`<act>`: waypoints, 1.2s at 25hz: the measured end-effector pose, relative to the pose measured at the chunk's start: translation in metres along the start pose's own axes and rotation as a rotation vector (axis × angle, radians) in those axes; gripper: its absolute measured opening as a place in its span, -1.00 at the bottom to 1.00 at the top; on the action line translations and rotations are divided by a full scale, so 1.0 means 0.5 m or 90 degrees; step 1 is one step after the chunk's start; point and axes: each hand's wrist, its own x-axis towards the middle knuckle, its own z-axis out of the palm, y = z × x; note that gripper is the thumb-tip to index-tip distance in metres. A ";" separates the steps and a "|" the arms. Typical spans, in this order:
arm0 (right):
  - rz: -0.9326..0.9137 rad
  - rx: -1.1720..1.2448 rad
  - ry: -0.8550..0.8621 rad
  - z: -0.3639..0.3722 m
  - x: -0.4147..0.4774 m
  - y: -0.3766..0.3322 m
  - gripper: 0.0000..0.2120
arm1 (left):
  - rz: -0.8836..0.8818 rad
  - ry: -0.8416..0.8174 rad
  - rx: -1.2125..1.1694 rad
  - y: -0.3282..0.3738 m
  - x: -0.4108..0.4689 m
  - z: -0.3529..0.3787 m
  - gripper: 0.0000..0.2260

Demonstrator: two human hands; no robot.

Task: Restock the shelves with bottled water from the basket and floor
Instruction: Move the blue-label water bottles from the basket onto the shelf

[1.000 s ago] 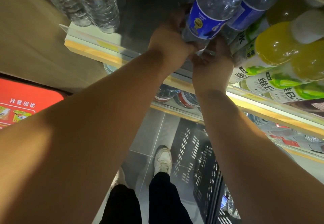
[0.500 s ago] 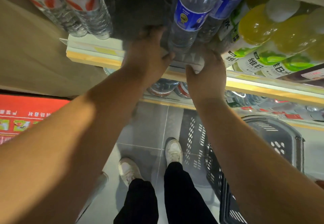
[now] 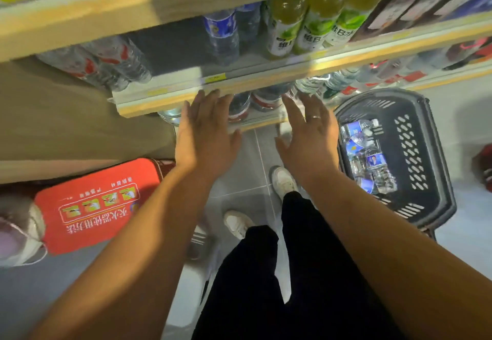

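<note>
1. Bottled water, blue label: several clear ribbed plastic bottles lying jumbled in the basket, on the floor to my right. Two more of the same stock stand upright on the middle shelf, with an open gap to their left.
2. Basket: dark moulded plastic, slotted walls, rounded rim; sits on the grey tiled floor just below the lowest shelf.
3. Right hand: palm down, fingers spread and released, empty; a ring shows on one finger. It hovers near the basket's left rim.
4. Left hand: likewise flat, fingers released, nothing held; fingertips close under the shelf edge.
5. Step in hand, as I judge it: fetching the next bottle. I would send the right hand down into the basket, take a bottle round its ribbed waist rather than the slick label, and stand it in the gap, base first, label facing out.
6. Neighbouring stock: red-labelled water bottles at far left of the same shelf; yellow-green drinks to the right, glossy and smooth-shouldered.
7. Shelving: pale wood fronts with clear price strips.
8. Red printed box: on the floor at left, rounded corners.
</note>
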 end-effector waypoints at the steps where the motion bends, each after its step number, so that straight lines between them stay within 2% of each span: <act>1: 0.012 -0.014 0.008 -0.014 -0.030 0.006 -0.32 | 0.023 -0.017 0.023 0.020 -0.017 -0.014 -0.43; 4: 0.056 -0.041 0.078 -0.062 -0.100 0.049 -0.31 | 0.106 -0.063 0.033 0.091 -0.050 -0.046 -0.43; 7: 0.134 -0.032 0.084 -0.093 -0.158 0.118 -0.26 | 0.185 -0.091 0.036 0.157 -0.055 -0.046 -0.41; 10: 0.209 -0.013 0.152 -0.116 -0.212 0.192 -0.38 | 0.274 -0.098 0.036 0.244 -0.051 -0.033 -0.42; 12: 0.269 0.010 0.173 -0.130 -0.234 0.244 -0.42 | 0.336 -0.062 0.021 0.308 -0.043 -0.023 -0.44; 16: 0.342 0.031 0.169 -0.150 -0.246 0.367 -0.42 | 0.412 -0.060 0.042 0.445 0.005 0.018 -0.43; 19: 0.432 0.036 0.103 -0.143 -0.248 0.451 -0.30 | 0.464 -0.091 0.063 0.551 0.050 0.068 -0.43; 21: 0.461 0.045 0.063 -0.120 -0.238 0.502 -0.30 | 0.474 -0.138 0.082 0.611 0.086 0.103 -0.41; 27: 0.556 0.125 0.017 -0.005 -0.186 0.627 -0.28 | 0.487 -0.272 0.162 0.697 0.211 0.266 -0.40; 30: 0.621 0.183 -0.006 0.079 -0.127 0.678 -0.24 | 0.512 -0.303 0.201 0.728 0.303 0.371 -0.41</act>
